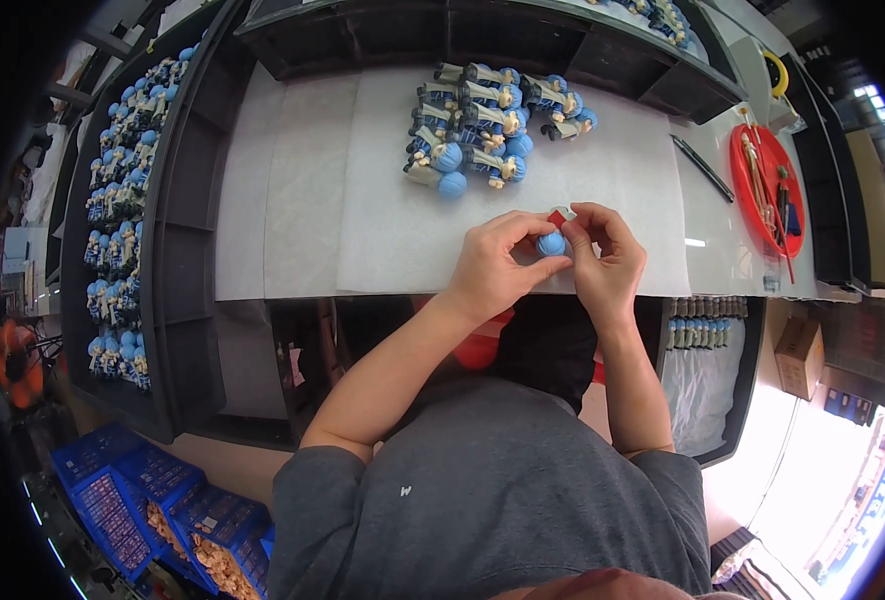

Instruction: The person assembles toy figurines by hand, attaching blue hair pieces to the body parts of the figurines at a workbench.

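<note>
The left hand (496,262) and right hand (609,262), both curled nearly closed, pinch a seemingly plastic, blue-headed figurine (552,244).

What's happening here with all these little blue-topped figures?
A person holds one small figure between the left hand and right hand, near the table's front edge. Something red shows beside its blue top. More figures lie grouped beyond, and others fill the black tray at left.

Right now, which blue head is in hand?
The lone blue head between left hand and right hand, beside a red piece; others lie in the figurine cluster or the trays.
</note>
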